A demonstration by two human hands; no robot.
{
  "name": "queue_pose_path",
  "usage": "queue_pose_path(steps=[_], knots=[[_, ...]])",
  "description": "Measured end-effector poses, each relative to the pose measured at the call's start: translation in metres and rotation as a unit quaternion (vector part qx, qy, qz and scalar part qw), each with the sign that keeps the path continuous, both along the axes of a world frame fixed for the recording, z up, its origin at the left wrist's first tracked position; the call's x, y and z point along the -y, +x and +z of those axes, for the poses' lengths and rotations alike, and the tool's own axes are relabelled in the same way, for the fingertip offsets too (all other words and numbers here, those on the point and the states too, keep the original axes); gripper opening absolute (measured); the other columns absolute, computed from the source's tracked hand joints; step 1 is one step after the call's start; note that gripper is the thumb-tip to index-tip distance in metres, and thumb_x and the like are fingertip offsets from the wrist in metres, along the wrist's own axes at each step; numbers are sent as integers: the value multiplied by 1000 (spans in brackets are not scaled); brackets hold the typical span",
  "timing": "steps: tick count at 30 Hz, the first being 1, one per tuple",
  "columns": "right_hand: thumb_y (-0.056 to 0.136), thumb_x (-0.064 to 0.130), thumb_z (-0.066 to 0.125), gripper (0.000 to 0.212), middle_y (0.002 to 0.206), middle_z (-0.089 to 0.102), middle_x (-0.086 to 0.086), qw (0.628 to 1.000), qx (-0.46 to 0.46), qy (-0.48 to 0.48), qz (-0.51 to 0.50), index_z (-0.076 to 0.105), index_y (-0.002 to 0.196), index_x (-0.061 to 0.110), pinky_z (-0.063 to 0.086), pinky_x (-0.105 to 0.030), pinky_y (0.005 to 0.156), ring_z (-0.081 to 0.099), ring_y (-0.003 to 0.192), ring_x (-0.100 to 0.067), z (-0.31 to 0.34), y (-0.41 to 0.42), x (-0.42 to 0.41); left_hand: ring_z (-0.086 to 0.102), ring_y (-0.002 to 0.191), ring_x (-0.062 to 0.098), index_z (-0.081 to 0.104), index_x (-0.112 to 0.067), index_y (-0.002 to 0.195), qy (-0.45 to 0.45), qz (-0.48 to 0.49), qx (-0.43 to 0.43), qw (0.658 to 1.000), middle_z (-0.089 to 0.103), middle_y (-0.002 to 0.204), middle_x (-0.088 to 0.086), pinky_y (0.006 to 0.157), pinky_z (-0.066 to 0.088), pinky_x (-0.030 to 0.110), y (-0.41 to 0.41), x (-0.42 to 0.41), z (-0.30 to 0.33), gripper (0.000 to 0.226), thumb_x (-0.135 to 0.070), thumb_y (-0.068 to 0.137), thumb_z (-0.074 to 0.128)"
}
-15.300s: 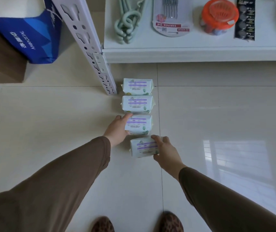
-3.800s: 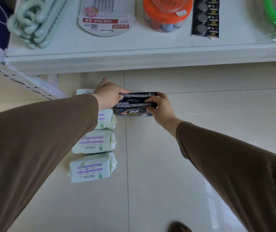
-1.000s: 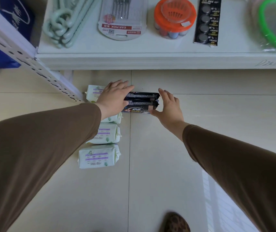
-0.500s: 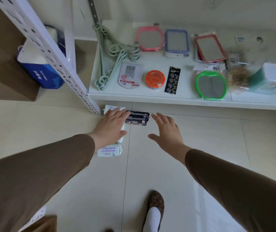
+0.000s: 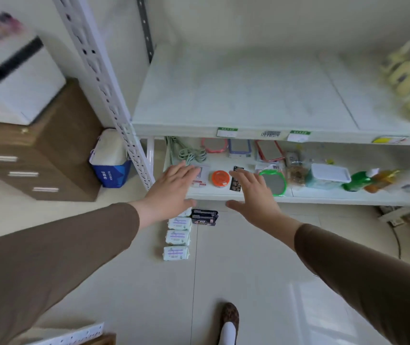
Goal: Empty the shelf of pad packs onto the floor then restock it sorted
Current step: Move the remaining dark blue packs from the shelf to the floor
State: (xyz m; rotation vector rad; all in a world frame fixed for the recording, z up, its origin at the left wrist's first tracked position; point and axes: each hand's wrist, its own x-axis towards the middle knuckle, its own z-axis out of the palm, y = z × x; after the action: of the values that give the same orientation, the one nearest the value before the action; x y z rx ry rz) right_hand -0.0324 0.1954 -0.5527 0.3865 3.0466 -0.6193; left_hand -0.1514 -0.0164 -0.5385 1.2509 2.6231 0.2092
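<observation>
Fingers (image 5: 186, 170) of both hands spread, holding nothing, above the dark pad pack (image 5: 204, 217); next, reach squarely for remaining shelf (image 5: 243, 95) packs.

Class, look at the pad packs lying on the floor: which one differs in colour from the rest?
The black pad pack beside the column's top; the other packs are pale green-white with purple bands.

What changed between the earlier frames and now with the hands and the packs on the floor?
Both hands let go of the dark pack and lifted off it: the left hand and right hand are now raised, open and empty, in front of the lower shelf. The dark pack stays on the floor beside the column of white packs, which has not moved.
</observation>
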Motion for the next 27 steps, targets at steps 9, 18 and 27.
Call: queue_pose_path(steps=[9,18,27], knots=[[86,45,70,78,158,29,4,991,-125,55,15,30,151,29,33,-47,113,26,140,-24,230,9,9,-9,151,14,0,-20,158,85,-3,-98,992,1,165,-3,123,-2,34,6,11,215,90,-49,93,56],[91,49,61,67,156,33,3,965,-242,98,-7,36,149,27,32,-44,111,29,138,-26,388,19,11,2,151,17,11,-18,157,194,-13,-197,961,11,164,-2,120,4,30,5,13,379,90,-48,89,63],[95,52,53,63,152,37,3,948,-288,132,-9,35,149,27,35,-43,109,33,136,-24,481,15,0,5,150,16,13,-17,157,241,-32,-237,941,14,163,-1,119,9,30,3,-14,482,86,-46,92,61]])
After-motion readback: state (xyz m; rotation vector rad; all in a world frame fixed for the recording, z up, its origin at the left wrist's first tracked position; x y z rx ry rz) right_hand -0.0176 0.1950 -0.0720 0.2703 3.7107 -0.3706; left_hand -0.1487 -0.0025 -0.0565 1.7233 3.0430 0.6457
